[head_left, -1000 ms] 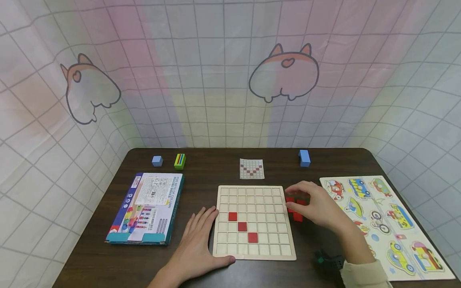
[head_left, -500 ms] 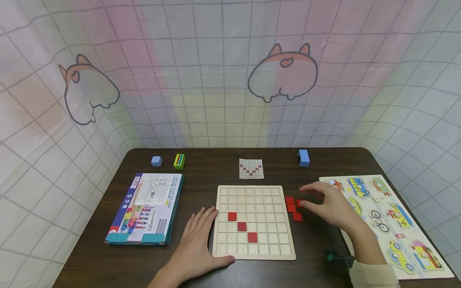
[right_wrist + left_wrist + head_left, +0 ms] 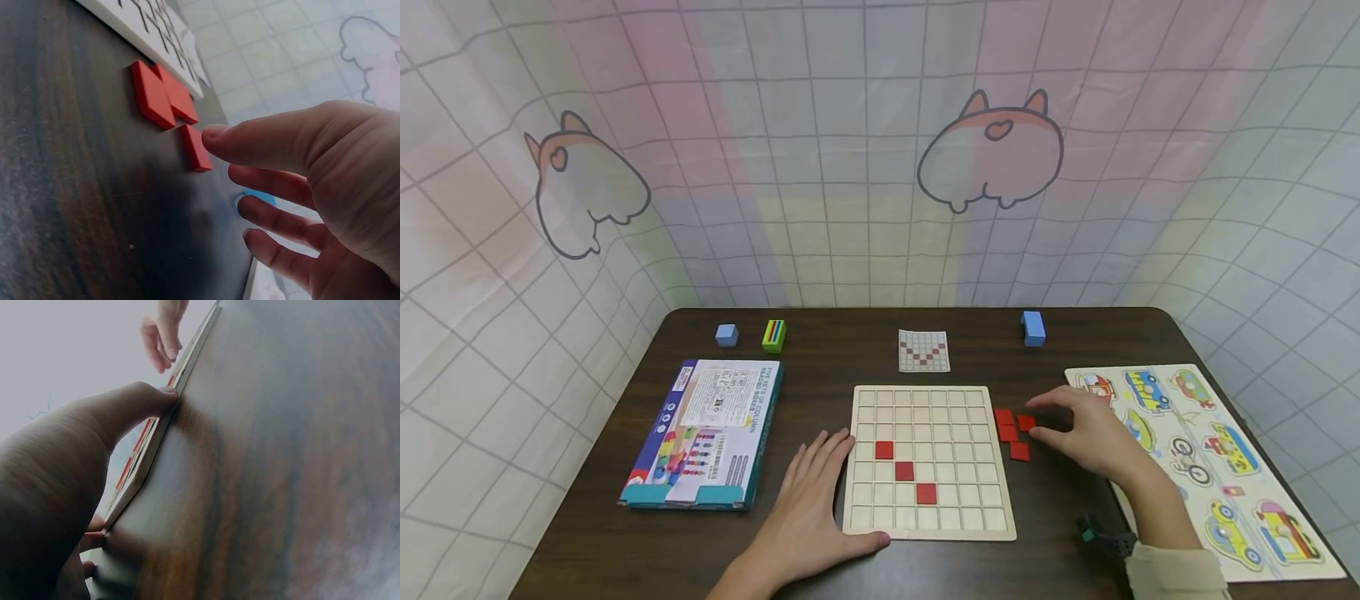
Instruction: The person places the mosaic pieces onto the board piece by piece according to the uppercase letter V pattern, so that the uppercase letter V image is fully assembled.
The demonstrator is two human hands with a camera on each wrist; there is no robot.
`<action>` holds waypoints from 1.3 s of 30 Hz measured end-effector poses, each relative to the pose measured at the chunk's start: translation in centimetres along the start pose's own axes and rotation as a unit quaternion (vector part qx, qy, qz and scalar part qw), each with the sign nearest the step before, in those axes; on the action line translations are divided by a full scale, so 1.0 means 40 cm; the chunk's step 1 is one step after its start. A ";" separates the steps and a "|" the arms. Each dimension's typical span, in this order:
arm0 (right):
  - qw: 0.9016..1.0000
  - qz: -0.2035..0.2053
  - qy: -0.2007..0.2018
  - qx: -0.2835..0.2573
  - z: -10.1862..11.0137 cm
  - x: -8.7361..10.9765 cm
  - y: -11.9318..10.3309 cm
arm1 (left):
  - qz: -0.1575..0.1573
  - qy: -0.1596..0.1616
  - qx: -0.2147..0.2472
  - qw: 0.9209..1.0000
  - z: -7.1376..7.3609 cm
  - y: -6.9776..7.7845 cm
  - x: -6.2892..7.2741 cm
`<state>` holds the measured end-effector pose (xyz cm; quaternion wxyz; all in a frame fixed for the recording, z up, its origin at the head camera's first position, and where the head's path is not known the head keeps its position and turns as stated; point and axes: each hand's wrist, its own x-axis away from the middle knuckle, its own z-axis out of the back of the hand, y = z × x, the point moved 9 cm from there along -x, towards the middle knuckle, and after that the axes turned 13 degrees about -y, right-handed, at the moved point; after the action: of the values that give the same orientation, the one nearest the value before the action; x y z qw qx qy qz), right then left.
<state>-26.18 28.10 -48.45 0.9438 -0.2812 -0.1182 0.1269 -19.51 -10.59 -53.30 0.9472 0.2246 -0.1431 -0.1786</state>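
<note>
Beside red tiles (image 3: 1007,433), right hand (image 3: 1092,433) gapes, perhaps touching one; left hand (image 3: 815,502) splays against the board (image 3: 944,454).

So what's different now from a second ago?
The right grip has moved right, away from the board, leaving the loose tiles in plainer view. Whether it shifted or let go of one, I can't tell, as it partly hid them. The left grip still rests against the board's lower left; the three set tiles, card and box look unchanged.
</note>
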 end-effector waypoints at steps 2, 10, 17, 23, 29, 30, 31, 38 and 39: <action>1.000 0.002 -0.001 0.005 -0.006 -0.004 -0.001 | 0.002 -0.002 0.003 1.000 -0.001 -0.002 0.000; 1.000 0.002 -0.005 0.011 -0.022 -0.012 0.002 | 0.004 -0.002 0.006 1.000 -0.001 -0.003 -0.001; 1.000 0.005 -0.009 0.010 -0.026 -0.014 0.002 | 0.001 -0.001 -0.001 1.000 0.000 0.001 0.000; 1.000 0.004 -0.012 0.013 -0.031 -0.014 0.003 | 0.003 -0.002 -0.002 1.000 -0.001 -0.001 0.000; 1.000 0.002 -0.010 0.007 -0.032 -0.013 0.005 | 0.002 -0.003 0.001 1.000 -0.001 -0.001 0.001; 1.000 0.003 -0.010 0.006 -0.032 -0.013 0.005 | 0.002 -0.003 0.002 1.000 -0.002 -0.002 0.001; 1.000 0.003 -0.010 0.006 -0.032 -0.013 0.005 | 0.001 -0.004 0.002 1.000 -0.002 -0.002 0.000; 1.000 -0.004 -0.006 0.009 -0.031 -0.013 0.008 | 0.001 -0.002 0.002 1.000 -0.002 -0.002 0.000; 1.000 -0.005 -0.004 0.010 -0.029 -0.011 0.008 | 0.000 -0.002 0.002 1.000 -0.002 -0.001 0.000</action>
<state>-26.33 27.64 -49.62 0.9467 -0.2712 -0.1218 0.1239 -19.50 -10.61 -53.39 0.9465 0.2264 -0.1450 -0.1785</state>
